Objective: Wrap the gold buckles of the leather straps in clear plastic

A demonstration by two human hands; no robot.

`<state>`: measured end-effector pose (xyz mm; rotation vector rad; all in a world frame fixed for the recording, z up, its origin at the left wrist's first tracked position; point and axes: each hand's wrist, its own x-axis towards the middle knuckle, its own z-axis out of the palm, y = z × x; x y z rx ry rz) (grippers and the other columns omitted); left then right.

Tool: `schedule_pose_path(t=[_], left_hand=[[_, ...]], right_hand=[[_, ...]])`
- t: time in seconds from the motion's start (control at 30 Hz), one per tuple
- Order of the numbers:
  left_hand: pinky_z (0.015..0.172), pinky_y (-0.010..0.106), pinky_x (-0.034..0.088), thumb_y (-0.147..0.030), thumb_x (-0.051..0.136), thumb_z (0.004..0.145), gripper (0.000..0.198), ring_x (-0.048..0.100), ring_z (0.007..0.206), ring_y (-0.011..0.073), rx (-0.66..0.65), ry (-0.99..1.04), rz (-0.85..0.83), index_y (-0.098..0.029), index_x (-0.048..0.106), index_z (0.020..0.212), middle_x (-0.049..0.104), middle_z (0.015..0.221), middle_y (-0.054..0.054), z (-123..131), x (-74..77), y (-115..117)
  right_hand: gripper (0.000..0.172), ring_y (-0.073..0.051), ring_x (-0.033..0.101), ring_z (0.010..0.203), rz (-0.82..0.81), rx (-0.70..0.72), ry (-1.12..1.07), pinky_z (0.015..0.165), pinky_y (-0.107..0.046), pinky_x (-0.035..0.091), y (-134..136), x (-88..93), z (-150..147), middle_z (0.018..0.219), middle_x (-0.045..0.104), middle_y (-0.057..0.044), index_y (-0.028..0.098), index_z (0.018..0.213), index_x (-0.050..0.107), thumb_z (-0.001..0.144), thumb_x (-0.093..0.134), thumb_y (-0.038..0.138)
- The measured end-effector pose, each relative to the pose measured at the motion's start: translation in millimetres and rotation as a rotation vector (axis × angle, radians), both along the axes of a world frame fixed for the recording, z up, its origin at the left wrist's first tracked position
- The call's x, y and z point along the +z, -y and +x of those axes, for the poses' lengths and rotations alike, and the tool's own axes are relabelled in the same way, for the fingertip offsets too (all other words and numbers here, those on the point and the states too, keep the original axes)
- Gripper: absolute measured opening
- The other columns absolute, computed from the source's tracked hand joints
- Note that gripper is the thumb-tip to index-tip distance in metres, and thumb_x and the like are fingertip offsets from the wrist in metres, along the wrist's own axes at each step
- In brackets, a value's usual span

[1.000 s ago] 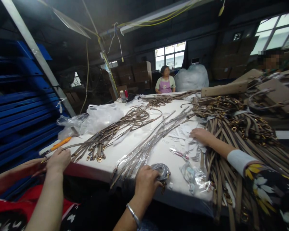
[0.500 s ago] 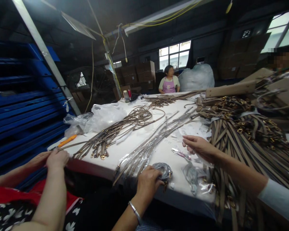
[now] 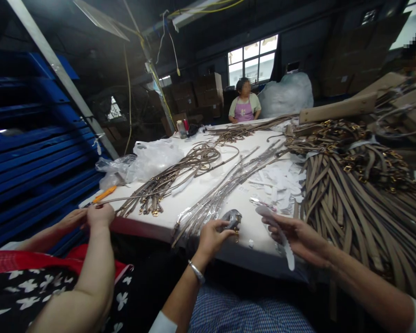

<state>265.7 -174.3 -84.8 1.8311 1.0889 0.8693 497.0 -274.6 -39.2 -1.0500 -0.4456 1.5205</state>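
Note:
My left hand [image 3: 211,237] pinches a small coiled strap [image 3: 233,216] in clear wrapping at the table's front edge; brassy metal hangs below it. My right hand [image 3: 298,237] is closed on a long whitish strip [image 3: 284,240] with a wavy edge, held upright and slightly tilted. Just behind the strip lies a thin metal hand tool [image 3: 258,201], partly hidden. Film-wrapped straps [image 3: 211,203] stretch across the table beyond my left hand. A heap of white paper-like strips [image 3: 280,182] lies beyond my right hand.
Brown straps [image 3: 336,199] with gold buckles hang over the right edge. More straps [image 3: 180,175] lie at left, near plastic bags [image 3: 152,159]. At the left corner, a co-worker's hands [image 3: 100,215] hold a strap beside an orange-handled cutter [image 3: 104,194]. Another person [image 3: 244,104] sits across the table.
My right hand has moved down and nearer, and now holds the whitish strip. A clear bag near the front edge is no longer visible. My left hand keeps the coil, now turned.

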Motion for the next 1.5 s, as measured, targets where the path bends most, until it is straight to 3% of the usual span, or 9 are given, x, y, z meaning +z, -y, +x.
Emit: schedule_pose_path(t=[0.17, 0.27, 0.5, 0.6, 0.77, 0.97, 1.17, 1.3, 1.5], left_hand=[[0.075, 0.03, 0.052, -0.031, 0.073, 0.072, 0.032, 0.069, 0.083, 0.0219, -0.036, 0.111, -0.126, -0.011, 0.075, 0.097, 0.076, 0.091, 0.011, -1.1, -1.3, -7.5], [0.069, 0.028, 0.052, -0.032, 0.073, 0.072, 0.034, 0.069, 0.078, 0.0207, -0.037, 0.147, -0.173, -0.009, 0.074, 0.096, 0.076, 0.089, 0.011, 0.8, 0.2, -8.1], [0.064, 0.025, 0.05, -0.034, 0.076, 0.068, 0.034, 0.068, 0.074, 0.0196, -0.024, 0.181, -0.202, -0.01, 0.075, 0.093, 0.076, 0.085, 0.009, 3.7, -2.2, -10.1], [0.065, 0.026, 0.05, -0.036, 0.078, 0.066, 0.036, 0.068, 0.075, 0.0208, -0.014, 0.169, -0.194, -0.011, 0.076, 0.093, 0.076, 0.085, 0.009, 3.2, -7.7, -12.1], [0.068, 0.028, 0.05, -0.037, 0.083, 0.06, 0.04, 0.067, 0.079, 0.023, 0.027, 0.16, -0.186, -0.013, 0.076, 0.091, 0.075, 0.085, 0.01, 4.2, -11.6, -12.8], [0.068, 0.027, 0.05, -0.038, 0.078, 0.068, 0.037, 0.068, 0.075, 0.0205, 0.019, 0.23, -0.245, -0.01, 0.075, 0.092, 0.076, 0.086, 0.011, 3.6, 1.2, -10.8], [0.071, 0.026, 0.05, -0.039, 0.076, 0.072, 0.033, 0.068, 0.078, 0.0193, -0.052, 0.272, -0.269, -0.012, 0.076, 0.091, 0.076, 0.087, 0.009, 3.8, 16.0, -3.1], [0.071, 0.027, 0.051, -0.035, 0.075, 0.073, 0.029, 0.068, 0.077, 0.0197, -0.108, 0.23, -0.218, -0.013, 0.077, 0.091, 0.076, 0.086, 0.008, 6.4, 25.7, 6.4], [0.086, 0.034, 0.05, -0.026, 0.079, 0.069, 0.02, 0.069, 0.089, 0.0225, 0.026, 0.012, 0.05, -0.021, 0.078, 0.089, 0.077, 0.09, 0.005, 11.0, 36.0, 19.0]], right_hand=[[0.033, -0.018, 0.06, 0.085, 0.091, 0.028, 0.339, 0.071, -0.026, 0.052, 8.4, -18.1, -13.2, 0.115, 0.069, -0.005, 0.023, 0.104, 0.076, 0.073, 0.075, 0.033], [0.04, -0.021, 0.06, 0.09, 0.2, 0.121, 0.554, 0.079, -0.03, 0.048, 9.8, -26.4, -25.5, 0.102, 0.072, -0.004, 0.024, 0.112, 0.072, 0.076, 0.073, 0.04], [0.032, -0.013, 0.057, 0.062, 0.22, 0.378, 0.483, 0.052, -0.022, 0.035, -7.1, -39.5, -55.3, 0.074, 0.067, -0.001, 0.016, 0.085, 0.068, 0.074, 0.073, 0.046], [0.031, -0.011, 0.05, 0.059, 0.292, 0.252, 0.378, 0.053, -0.021, 0.034, -19.4, -31.7, -58.9, 0.068, 0.063, 0.001, 0.017, 0.087, 0.068, 0.075, 0.075, 0.045], [0.025, -0.009, 0.048, 0.063, 0.373, -0.174, 0.174, 0.055, -0.021, 0.039, -24.9, -25.7, -51.0, 0.101, 0.068, -0.004, 0.021, 0.093, 0.067, 0.077, 0.073, 0.039], [0.034, -0.015, 0.056, 0.053, 0.169, -0.079, 0.65, 0.048, -0.024, 0.039, -9.2, -53.7, -35.0, 0.065, 0.066, -0.001, 0.018, 0.086, 0.065, 0.071, 0.07, 0.048], [0.021, -0.02, 0.066, 0.056, 0.263, -0.082, 1.01, 0.059, -0.031, 0.047, -14.5, -50.0, -42.4, 0.062, 0.068, -0.001, 0.02, 0.078, 0.066, 0.078, 0.06, 0.041], [0.018, -0.019, 0.063, 0.058, 0.362, -0.128, 0.892, 0.059, -0.029, 0.045, -28.1, -43.8, -58.1, 0.064, 0.069, -0.001, 0.021, 0.077, 0.069, 0.077, 0.063, 0.038], [0.022, -0.018, 0.062, 0.062, 0.358, -0.209, 0.535, 0.062, -0.029, 0.045, -43.6, -51.9, -73.9, 0.073, 0.072, -0.003, 0.019, 0.079, 0.072, 0.069, 0.073, 0.039]])
